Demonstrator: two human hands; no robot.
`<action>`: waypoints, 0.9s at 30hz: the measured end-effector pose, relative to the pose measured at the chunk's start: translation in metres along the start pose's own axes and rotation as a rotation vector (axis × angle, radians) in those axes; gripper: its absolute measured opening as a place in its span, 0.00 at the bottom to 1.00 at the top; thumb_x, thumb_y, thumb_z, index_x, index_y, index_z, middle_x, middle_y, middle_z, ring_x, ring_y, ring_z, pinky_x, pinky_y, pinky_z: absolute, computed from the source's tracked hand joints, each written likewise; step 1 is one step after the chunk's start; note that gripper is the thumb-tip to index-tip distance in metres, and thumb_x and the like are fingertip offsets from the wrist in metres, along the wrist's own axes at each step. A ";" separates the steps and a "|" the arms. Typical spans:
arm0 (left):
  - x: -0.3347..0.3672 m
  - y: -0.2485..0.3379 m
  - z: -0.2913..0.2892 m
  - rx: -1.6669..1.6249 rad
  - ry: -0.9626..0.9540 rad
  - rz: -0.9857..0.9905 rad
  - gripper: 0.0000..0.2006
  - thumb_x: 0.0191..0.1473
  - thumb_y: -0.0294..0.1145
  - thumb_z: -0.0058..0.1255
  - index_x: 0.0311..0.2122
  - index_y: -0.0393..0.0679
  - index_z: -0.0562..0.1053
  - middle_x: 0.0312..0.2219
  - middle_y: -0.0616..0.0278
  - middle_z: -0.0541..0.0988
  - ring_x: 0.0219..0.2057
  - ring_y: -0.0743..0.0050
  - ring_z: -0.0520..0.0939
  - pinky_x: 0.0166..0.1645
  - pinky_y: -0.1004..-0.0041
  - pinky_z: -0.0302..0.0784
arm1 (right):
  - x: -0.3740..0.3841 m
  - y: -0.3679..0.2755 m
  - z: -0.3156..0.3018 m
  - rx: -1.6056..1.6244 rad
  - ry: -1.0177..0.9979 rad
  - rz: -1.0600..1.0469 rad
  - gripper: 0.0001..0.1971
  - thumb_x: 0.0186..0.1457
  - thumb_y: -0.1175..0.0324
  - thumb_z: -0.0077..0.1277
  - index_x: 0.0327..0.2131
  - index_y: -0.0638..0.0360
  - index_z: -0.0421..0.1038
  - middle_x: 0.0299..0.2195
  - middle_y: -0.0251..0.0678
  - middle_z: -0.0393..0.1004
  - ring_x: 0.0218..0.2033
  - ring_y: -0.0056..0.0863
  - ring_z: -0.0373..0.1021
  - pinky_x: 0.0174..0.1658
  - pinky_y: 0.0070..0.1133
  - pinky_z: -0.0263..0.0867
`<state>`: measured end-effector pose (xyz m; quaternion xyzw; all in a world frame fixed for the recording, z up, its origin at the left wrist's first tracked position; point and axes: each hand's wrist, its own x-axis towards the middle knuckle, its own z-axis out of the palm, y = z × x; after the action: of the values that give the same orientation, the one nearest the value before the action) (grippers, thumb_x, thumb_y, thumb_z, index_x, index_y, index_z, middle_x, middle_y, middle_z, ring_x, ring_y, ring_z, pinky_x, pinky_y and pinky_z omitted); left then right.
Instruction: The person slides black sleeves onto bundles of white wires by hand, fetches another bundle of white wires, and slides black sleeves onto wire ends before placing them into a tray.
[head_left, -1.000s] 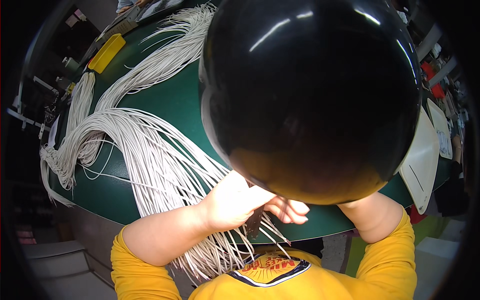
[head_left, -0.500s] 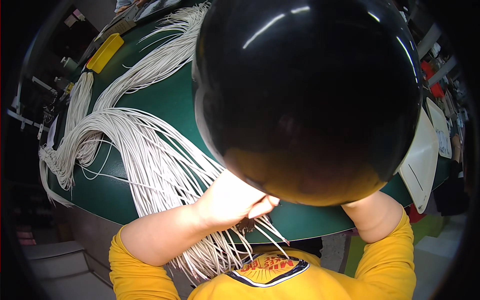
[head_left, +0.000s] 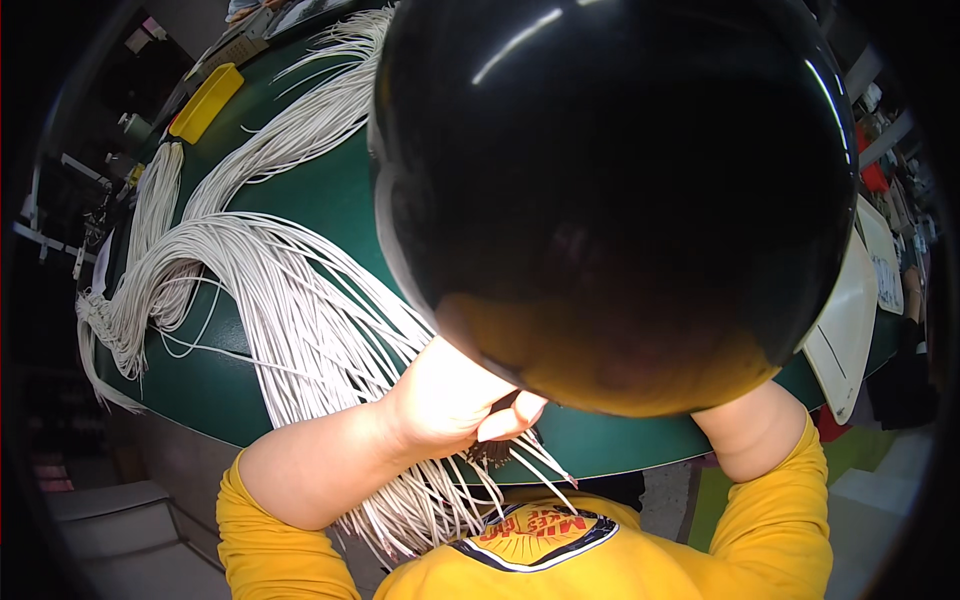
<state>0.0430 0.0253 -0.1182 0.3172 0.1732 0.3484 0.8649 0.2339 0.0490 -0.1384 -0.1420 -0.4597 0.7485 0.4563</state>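
My left hand [head_left: 455, 398] is at the near edge of the table, above the loose ends of a thick bundle of white wires [head_left: 290, 330]. Its fingers are curled and closed, but what they pinch is hidden. Just below the fingers shows a small cluster of thin dark brown strands [head_left: 491, 451]. A large glossy black dome [head_left: 620, 200] hangs over the work and covers the fingertips' far side. My right forearm [head_left: 750, 425] goes under the dome's right edge; the right hand itself is hidden there.
The green table [head_left: 310, 200] holds more white wire bundles [head_left: 270, 140] at the back left. A yellow tray [head_left: 206, 103] stands on the far left edge. To the right lies a pale flat tray [head_left: 843, 335]. A person's hand [head_left: 243, 8] shows at the top left.
The dome has shifted and looks slightly larger in view. My left hand has moved a little to the left, its fingers still closed. The wires lie almost as before.
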 end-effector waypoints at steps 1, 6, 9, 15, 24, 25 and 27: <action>0.000 0.001 0.001 -0.041 -0.031 0.002 0.10 0.52 0.34 0.42 0.30 0.36 0.66 0.14 0.62 0.69 0.08 0.86 0.62 0.13 0.86 0.56 | 0.002 -0.002 0.009 -0.224 0.066 -0.077 0.14 0.41 0.84 0.42 0.36 0.68 0.64 0.24 0.35 0.67 0.21 0.20 0.62 0.24 0.15 0.59; 0.000 0.005 0.008 0.103 0.065 -0.051 0.11 0.51 0.33 0.43 0.27 0.34 0.67 0.14 0.62 0.69 0.07 0.85 0.63 0.13 0.86 0.56 | 0.007 0.010 0.005 -0.454 0.061 -0.314 0.15 0.39 0.84 0.47 0.36 0.68 0.65 0.30 0.38 0.70 0.29 0.24 0.67 0.33 0.17 0.63; 0.000 0.001 0.004 0.066 0.047 0.027 0.11 0.49 0.30 0.45 0.21 0.33 0.68 0.14 0.61 0.70 0.07 0.85 0.64 0.13 0.86 0.57 | 0.008 0.015 0.002 -0.460 0.016 -0.399 0.15 0.39 0.84 0.48 0.36 0.68 0.66 0.32 0.38 0.71 0.31 0.24 0.67 0.35 0.18 0.64; 0.002 0.005 0.003 0.186 -0.010 0.053 0.11 0.50 0.30 0.44 0.22 0.33 0.68 0.13 0.62 0.70 0.08 0.84 0.65 0.12 0.86 0.57 | 0.002 -0.014 -0.006 -1.519 -0.030 -0.741 0.07 0.40 0.82 0.47 0.28 0.67 0.69 0.28 0.38 0.71 0.27 0.26 0.69 0.33 0.18 0.64; -0.001 0.004 0.002 0.169 -0.004 -0.004 0.11 0.52 0.29 0.40 0.22 0.33 0.68 0.13 0.61 0.70 0.08 0.83 0.67 0.12 0.86 0.58 | -0.001 -0.016 0.003 -1.087 0.082 -0.634 0.04 0.40 0.83 0.48 0.23 0.65 0.69 0.25 0.37 0.72 0.26 0.24 0.69 0.31 0.18 0.65; -0.001 0.005 0.002 0.168 -0.002 -0.004 0.11 0.52 0.29 0.40 0.22 0.33 0.68 0.13 0.61 0.70 0.08 0.83 0.67 0.12 0.86 0.58 | 0.000 -0.018 0.004 -1.333 0.041 -0.697 0.05 0.40 0.83 0.47 0.23 0.65 0.69 0.25 0.37 0.72 0.26 0.24 0.69 0.31 0.18 0.65; -0.002 0.007 0.003 0.196 0.051 -0.037 0.12 0.52 0.29 0.40 0.23 0.33 0.68 0.13 0.61 0.70 0.08 0.83 0.67 0.12 0.86 0.58 | 0.002 -0.015 0.005 -1.372 0.045 -0.719 0.05 0.40 0.83 0.47 0.25 0.65 0.69 0.25 0.37 0.71 0.26 0.23 0.69 0.31 0.18 0.65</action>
<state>0.0396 0.0263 -0.1114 0.3881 0.2343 0.3217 0.8312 0.2375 0.0504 -0.1231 -0.2501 -0.8288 0.0992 0.4905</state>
